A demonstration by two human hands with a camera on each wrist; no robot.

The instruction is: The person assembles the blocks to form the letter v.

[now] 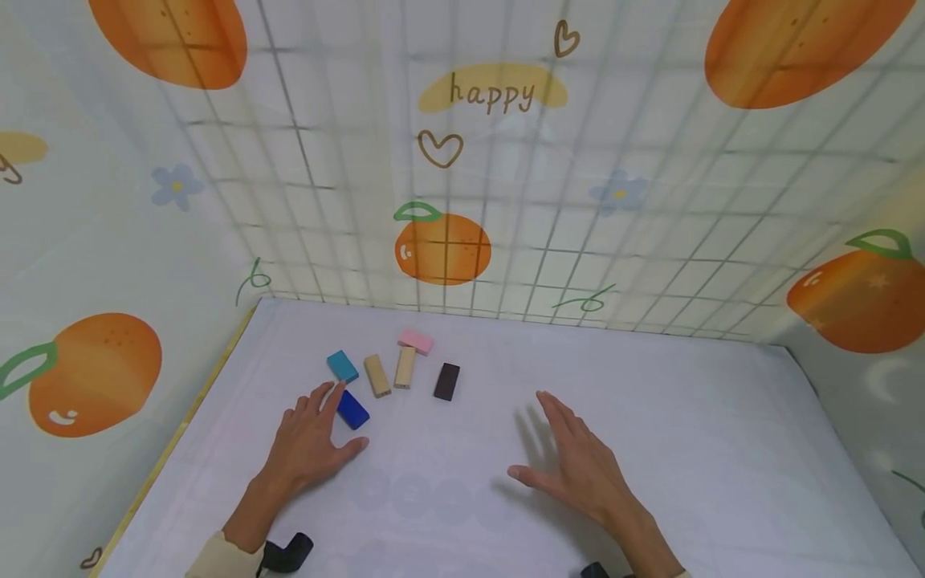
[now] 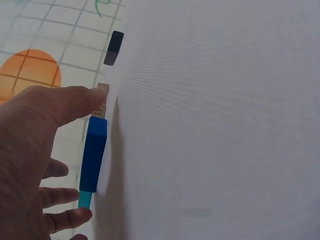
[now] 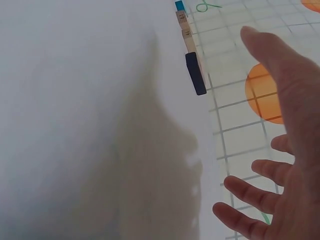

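In the head view, my left hand (image 1: pixel 307 445) hovers by a dark blue block (image 1: pixel 353 410), its thumb and fingers spread around the near side; no grip shows. Just beyond lies a teal block (image 1: pixel 343 366). To the right are two plain wooden blocks, one (image 1: pixel 376 376) tilted and one (image 1: pixel 405 368) touching a pink block (image 1: pixel 416 342). A black block (image 1: pixel 446 381) lies farthest right of the group. My right hand (image 1: pixel 581 470) is held over the table with spread fingers and holds nothing; the right wrist view shows its shadow below.
A white-covered table (image 1: pixel 686 417) has a yellow strip (image 1: pixel 181 425) along its left edge. Behind and beside it hang curtains printed with oranges (image 1: pixel 443 249), with a grid showing through at the back. Black wrist straps (image 1: pixel 289 554) sit at the cuffs.
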